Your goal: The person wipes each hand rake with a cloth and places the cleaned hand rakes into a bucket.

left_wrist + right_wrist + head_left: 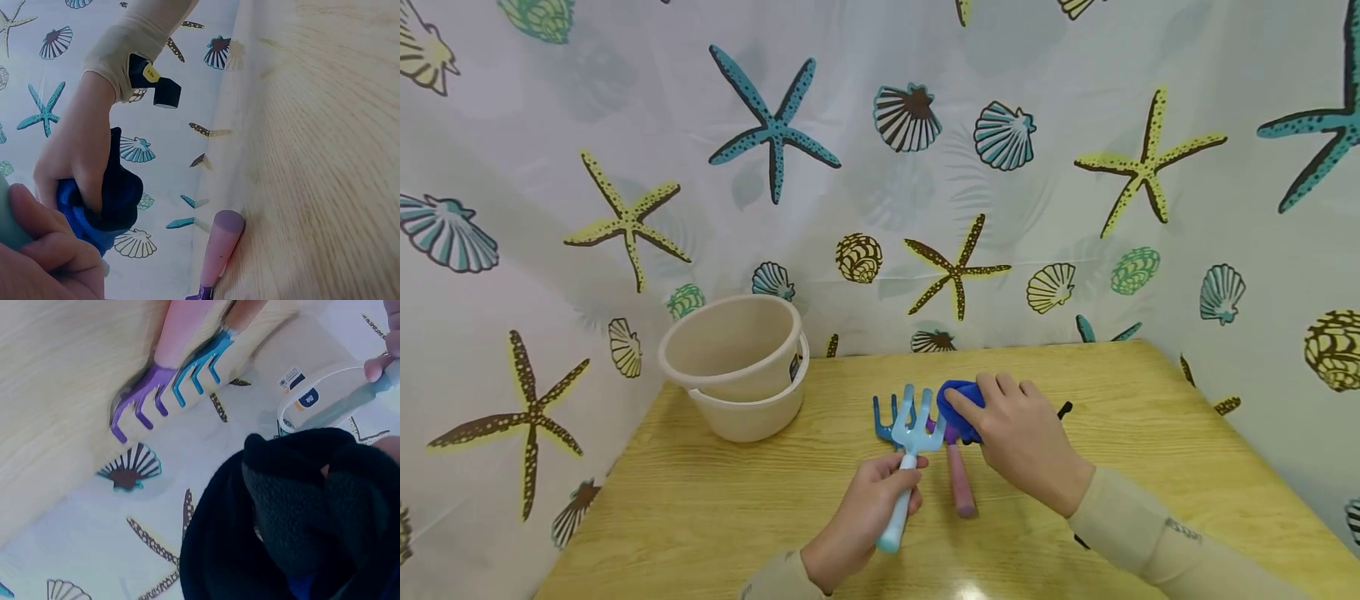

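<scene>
At the table's centre, the left hand (868, 508) is wrapped round the handle of a light-blue toy rake (910, 454), tines toward twelve o'clock; the right hand (1018, 437) clutches a dark blue cloth (958, 408) against it. The rake looks light, stiff plastic, best held by its handle; the cloth looks soft. Only the right wrist view shows the purple rake's tines (137, 403) lying on the wooden table (1150, 433). Stacked buckets (737, 367) sit at ten o'clock.

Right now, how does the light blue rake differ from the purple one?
The light blue rake is lifted off the table, gripped by the left hand; the purple rake lies flat on the table, unheld. The light blue rake has a pale blue handle, the purple rake a pink one. Both have short prongs.
</scene>
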Demonstrator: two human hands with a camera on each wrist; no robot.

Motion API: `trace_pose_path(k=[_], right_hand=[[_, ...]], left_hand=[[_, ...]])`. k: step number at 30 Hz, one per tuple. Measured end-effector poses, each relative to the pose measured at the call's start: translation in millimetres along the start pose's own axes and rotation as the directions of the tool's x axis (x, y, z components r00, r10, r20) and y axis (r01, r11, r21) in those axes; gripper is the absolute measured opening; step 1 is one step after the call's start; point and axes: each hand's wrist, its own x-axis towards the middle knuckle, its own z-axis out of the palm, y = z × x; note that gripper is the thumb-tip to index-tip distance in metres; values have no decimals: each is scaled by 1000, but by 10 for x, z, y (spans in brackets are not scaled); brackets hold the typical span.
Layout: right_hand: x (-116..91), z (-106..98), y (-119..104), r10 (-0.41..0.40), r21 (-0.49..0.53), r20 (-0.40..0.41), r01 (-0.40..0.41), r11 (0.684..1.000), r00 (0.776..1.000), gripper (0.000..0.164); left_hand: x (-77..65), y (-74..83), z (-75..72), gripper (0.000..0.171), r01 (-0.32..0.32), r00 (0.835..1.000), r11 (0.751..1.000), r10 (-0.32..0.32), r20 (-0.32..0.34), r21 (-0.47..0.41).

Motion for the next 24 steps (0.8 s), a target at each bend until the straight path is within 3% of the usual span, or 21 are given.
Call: trace_pose_path(k=[4, 12, 24], right_hand=[[4, -1, 1, 4, 13, 14, -4, 1000, 1000, 55], [-7, -9, -112, -18, 167, 150, -8, 986, 988, 58], [48, -182, -191, -40, 389, 262, -68, 919, 964, 57]], left_hand=[[2, 0, 2, 31, -6, 1000, 1000, 6, 0, -2], [31, 35, 4, 32, -4, 1000, 1000, 4, -14, 31], [68, 46, -27, 30, -10, 999, 998, 12, -35, 60]])
